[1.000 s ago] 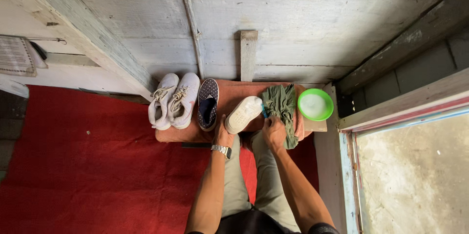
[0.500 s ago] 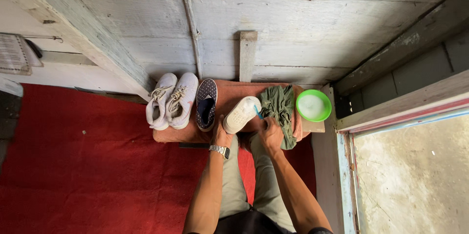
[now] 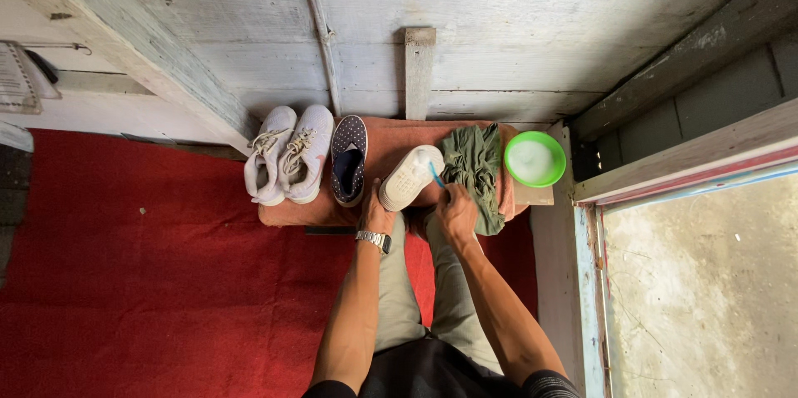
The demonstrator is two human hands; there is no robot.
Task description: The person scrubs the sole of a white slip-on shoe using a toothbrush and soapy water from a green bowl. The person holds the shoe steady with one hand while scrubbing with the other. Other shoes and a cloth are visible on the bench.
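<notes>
Scrubbing ribbed white shoe sole (image 3: 411, 177), blue brush (image 3: 436, 175).

right hand (image 3: 456, 212) with blue brush (image 3: 436, 174) shifted left, closer to white shoe (image 3: 410, 177)

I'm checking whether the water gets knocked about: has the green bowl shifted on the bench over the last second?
No. The green bowl sits at the same right end of the bench, beside the green cloth, as before.
</notes>
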